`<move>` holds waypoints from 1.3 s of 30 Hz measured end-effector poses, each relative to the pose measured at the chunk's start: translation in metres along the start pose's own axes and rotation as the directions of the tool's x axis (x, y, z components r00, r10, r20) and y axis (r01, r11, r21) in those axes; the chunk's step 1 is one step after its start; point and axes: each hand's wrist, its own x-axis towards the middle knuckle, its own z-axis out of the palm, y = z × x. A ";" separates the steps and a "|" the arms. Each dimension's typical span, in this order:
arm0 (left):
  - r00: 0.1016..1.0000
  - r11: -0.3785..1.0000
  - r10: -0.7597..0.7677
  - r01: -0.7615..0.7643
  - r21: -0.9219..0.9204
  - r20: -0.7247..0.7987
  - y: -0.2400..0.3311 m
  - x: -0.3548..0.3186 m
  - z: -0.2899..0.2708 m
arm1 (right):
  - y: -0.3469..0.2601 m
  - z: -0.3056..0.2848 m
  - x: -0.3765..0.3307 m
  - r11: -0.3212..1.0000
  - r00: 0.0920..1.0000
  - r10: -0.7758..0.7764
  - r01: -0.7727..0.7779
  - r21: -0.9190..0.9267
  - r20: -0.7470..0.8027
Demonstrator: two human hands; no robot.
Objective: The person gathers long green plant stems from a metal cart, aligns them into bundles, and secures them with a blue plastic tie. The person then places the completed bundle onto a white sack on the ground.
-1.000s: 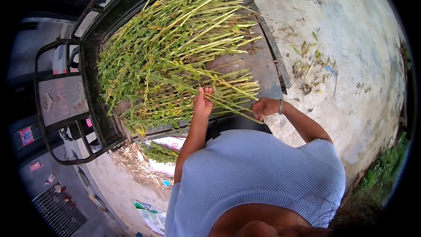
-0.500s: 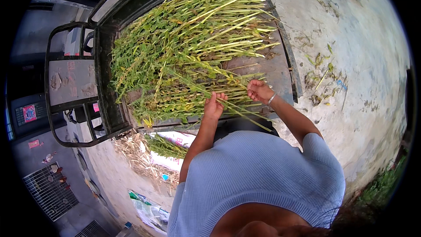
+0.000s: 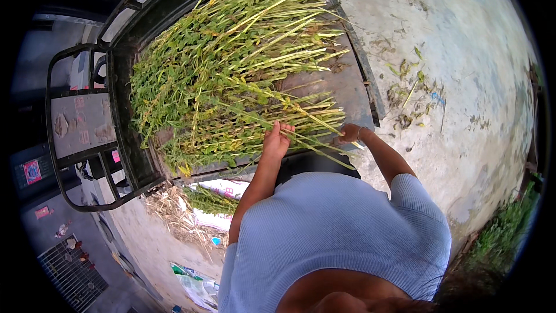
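So both hands are busy with stalks here. The left hand has its fingers closed around a thin green stalk, with the cut end sticking out toward the person's body. The right hand, the one with the bracelet, looks pinched on the butt end of a yellow-leafed stalk, though the fingertips are too small to be sure. The hands are apart, left one nearer the middle of the truck bed, right one out by its open end.

Progress-wise, I'd call it pretty early, if the stalks lying on the bed are what's left. There's a big heap on the far side, leafy tops toward the cab end and pale cut ends toward the open end, plus a smaller row along the near edge, with a partly bare strip between them. Versus all that, just a stalk or so in each hand.

Down on the ground there's a green bunch on a white sack, beside some dry straw. Might be a portion that's done, might not; can't tell. Both handled stalks have leaves on them, so neither one looks finished to me.
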 end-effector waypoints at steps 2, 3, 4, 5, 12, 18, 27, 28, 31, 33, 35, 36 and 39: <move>1.000 0.999 0.002 -0.002 0.044 -0.003 0.003 -0.008 0.004 | 0.000 0.001 0.004 0.892 0.964 0.152 -0.228 0.390 0.216; 1.000 0.998 -0.003 0.003 0.062 -0.005 0.002 -0.010 0.002 | -0.004 -0.004 0.000 0.761 0.921 0.190 -0.358 0.541 0.341; 0.999 0.997 -0.014 0.012 0.078 0.035 0.004 -0.009 0.001 | -0.005 -0.013 -0.004 0.718 0.882 0.113 -0.390 0.577 0.457; 0.998 0.996 -0.045 0.041 0.082 0.040 -0.001 -0.010 0.001 | -0.013 -0.025 -0.014 0.676 0.874 0.067 -0.395 0.622 0.482; 0.990 0.973 -0.121 0.102 0.208 0.079 -0.058 -0.011 0.048 | -0.048 -0.073 -0.055 0.508 0.909 -0.124 -0.285 0.813 0.397; 0.996 0.953 -0.083 0.092 0.290 -0.044 -0.058 -0.001 0.054 | -0.094 -0.078 -0.086 0.286 0.953 -0.002 -0.291 0.913 0.304; 0.978 0.979 -0.157 0.173 0.107 -0.138 -0.010 0.006 0.048 | -0.108 -0.105 -0.103 0.985 0.930 -0.173 0.162 -0.060 -0.324; 0.973 0.991 -0.136 0.137 -0.006 -0.189 0.007 0.011 0.054 | -0.115 -0.115 -0.109 0.982 0.926 -0.167 0.125 -0.143 -0.337; 0.994 0.993 -0.056 0.047 -0.106 -0.090 0.048 0.015 0.071 | -0.141 -0.142 -0.139 0.929 0.914 -0.167 0.020 -0.371 -0.369; 0.992 0.977 0.123 -0.114 -0.181 0.040 0.070 0.022 0.079 | -0.157 -0.157 -0.159 0.865 0.897 -0.197 -0.031 -0.501 -0.395; 0.989 0.967 0.146 -0.148 -0.208 -0.024 0.089 0.029 0.090 | -0.169 -0.171 -0.182 0.813 0.865 -0.235 -0.076 -0.578 -0.444; 0.987 0.962 0.151 -0.160 -0.220 -0.057 0.095 0.031 0.096 | -0.172 -0.177 -0.192 0.797 0.853 -0.244 -0.095 -0.597 -0.462; 0.986 0.939 0.165 -0.168 -0.299 -0.036 0.120 0.029 0.112 | -0.180 -0.195 -0.219 0.759 0.817 -0.257 -0.160 -0.632 -0.516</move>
